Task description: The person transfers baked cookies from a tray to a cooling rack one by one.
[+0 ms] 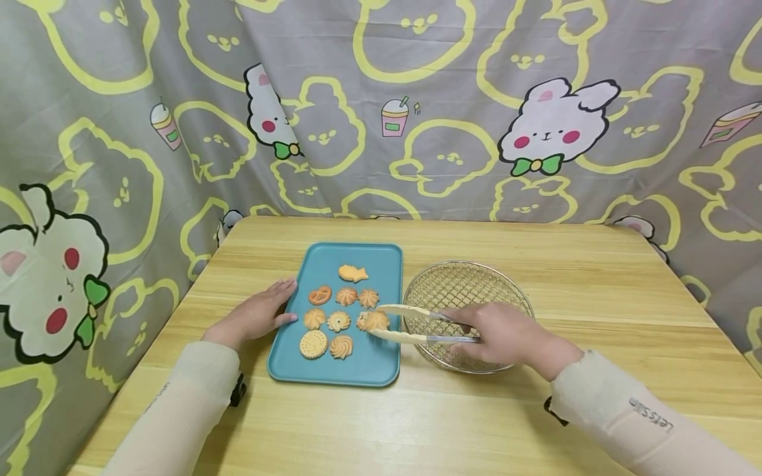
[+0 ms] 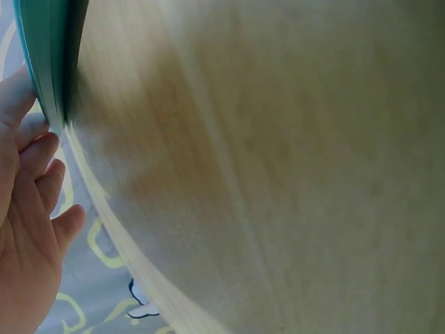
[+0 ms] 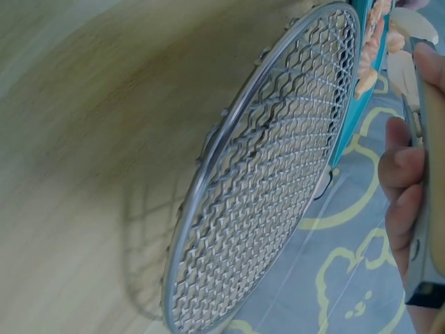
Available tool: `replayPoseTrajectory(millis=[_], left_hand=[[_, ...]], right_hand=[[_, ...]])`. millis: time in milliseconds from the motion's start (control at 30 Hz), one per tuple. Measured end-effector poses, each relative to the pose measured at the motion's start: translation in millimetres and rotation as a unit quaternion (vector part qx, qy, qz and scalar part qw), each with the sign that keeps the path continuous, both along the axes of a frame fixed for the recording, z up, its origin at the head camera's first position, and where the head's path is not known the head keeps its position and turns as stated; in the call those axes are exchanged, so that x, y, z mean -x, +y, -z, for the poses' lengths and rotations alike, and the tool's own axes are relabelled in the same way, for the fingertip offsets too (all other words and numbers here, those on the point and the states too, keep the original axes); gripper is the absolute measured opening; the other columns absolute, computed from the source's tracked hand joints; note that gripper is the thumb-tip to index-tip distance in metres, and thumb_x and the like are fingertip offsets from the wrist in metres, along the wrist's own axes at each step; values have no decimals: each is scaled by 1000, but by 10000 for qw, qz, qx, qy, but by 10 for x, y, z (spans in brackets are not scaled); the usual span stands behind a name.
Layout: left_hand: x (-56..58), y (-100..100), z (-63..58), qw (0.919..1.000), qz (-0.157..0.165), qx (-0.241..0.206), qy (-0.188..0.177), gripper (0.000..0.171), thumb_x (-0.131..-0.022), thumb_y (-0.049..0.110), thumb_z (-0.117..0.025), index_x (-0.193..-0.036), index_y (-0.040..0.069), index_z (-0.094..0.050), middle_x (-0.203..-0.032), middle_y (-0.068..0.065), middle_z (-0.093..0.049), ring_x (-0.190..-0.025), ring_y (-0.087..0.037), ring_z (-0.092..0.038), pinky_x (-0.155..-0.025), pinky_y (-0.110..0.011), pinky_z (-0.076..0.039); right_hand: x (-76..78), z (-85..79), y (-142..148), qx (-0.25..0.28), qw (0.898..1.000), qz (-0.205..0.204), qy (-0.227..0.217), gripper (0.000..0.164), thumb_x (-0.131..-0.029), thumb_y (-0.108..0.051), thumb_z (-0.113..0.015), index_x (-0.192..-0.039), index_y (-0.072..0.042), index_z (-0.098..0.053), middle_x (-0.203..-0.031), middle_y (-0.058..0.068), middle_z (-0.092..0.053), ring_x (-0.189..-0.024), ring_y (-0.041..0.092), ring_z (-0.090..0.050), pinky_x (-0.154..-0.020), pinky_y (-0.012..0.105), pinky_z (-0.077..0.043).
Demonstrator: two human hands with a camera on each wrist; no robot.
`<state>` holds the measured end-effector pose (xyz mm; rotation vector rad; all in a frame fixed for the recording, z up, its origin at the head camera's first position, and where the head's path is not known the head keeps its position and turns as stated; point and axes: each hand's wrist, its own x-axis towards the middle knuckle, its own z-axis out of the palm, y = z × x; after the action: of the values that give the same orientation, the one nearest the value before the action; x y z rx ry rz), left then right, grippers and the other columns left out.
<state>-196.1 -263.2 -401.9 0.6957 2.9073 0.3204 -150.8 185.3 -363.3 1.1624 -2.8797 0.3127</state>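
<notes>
A blue-green tray (image 1: 369, 369) bears several cookies, among them a fish-shaped cookie (image 1: 354, 273), a pretzel-shaped cookie (image 1: 319, 295) and a round dotted cookie (image 1: 313, 344). My left hand (image 1: 258, 314) rests against the tray's left edge with fingers extended, its thumb at the rim. My right hand (image 1: 500, 334) grips a pair of tongs (image 1: 411, 337) with cream-coloured tips. Those tips reach over the tray's right side, on either side of a scalloped cookie (image 1: 376, 321); whether they squeeze it I cannot tell. In the right wrist view the tongs (image 3: 417, 125) lie along the curled fingers.
Right of the tray is a round wire mesh rack (image 1: 464, 284), raised over the wooden table (image 1: 595, 297) and casting a grid shadow in the right wrist view. My right hand and the tongs pass above it. A patterned curtain (image 1: 333, 39) hangs behind the table.
</notes>
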Motion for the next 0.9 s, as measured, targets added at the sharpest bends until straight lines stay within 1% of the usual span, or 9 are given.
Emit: replayPoseTrajectory(millis=[33, 133, 267, 467, 700, 900], left_hand=[[-2, 0, -1, 10000, -3, 4, -3, 69, -96, 30, -59, -146, -7, -29, -151, -24, -26, -137, -43, -22, -109, -54, -24], [-6, 1, -3, 10000, -11, -6, -15, 69, -95, 30, -59, -146, -7, -29, -151, -24, -26, -137, -43, -22, -109, -54, -24], [-10, -2, -6, 10000, -2, -12, -7, 69, -95, 29, -60, -146, -7, -29, -151, -24, -26, -137, -43, -22, -109, -54, -24], [-6, -4, -2, 10000, -4, 1, -19, 69, -95, 30, -59, -146, -7, -29, -151, -24, -26, -137, -43, -22, -109, -54, -24], [-6, -3, 0, 10000, -25, 5, -51, 69, -96, 30, -59, -146, -6, -29, -151, -24, -26, -137, -43, -21, -109, -54, -24], [-3, -3, 2, 10000, -34, 8, -40, 69, -96, 30, -59, -146, -6, -29, -151, -24, -26, -137, -43, -22, -109, -54, -24]], right_hand=[[3, 4, 10, 13, 10000, 24, 56, 60, -83, -45, -71, -131, -11, -60, -99, 0, -69, -68, 5, -52, -57, 31, -48], [17, 13, 44, 132, 9999, 111, 2, 59, -83, -42, -72, -131, -11, -60, -87, -7, -65, -62, 4, -49, -55, 28, -46], [39, 29, 99, 265, 9995, 188, -47, 58, -83, -39, -73, -131, -10, -60, -75, -15, -53, -55, 1, -41, -51, 24, -40], [68, 55, 189, 349, 9986, 386, 11, 61, -83, -39, -74, -131, -6, -58, -72, -15, -49, -56, 2, -39, -52, 24, -39], [85, 49, 304, 291, 9952, 925, -114, 62, -83, -40, -73, -132, -7, -58, -74, -15, -49, -59, 6, -42, -53, 27, -38], [118, 55, 424, 277, 9924, 1196, -104, 61, -84, -39, -72, -132, -5, -58, -75, -12, -50, -58, 8, -42, -54, 28, -39]])
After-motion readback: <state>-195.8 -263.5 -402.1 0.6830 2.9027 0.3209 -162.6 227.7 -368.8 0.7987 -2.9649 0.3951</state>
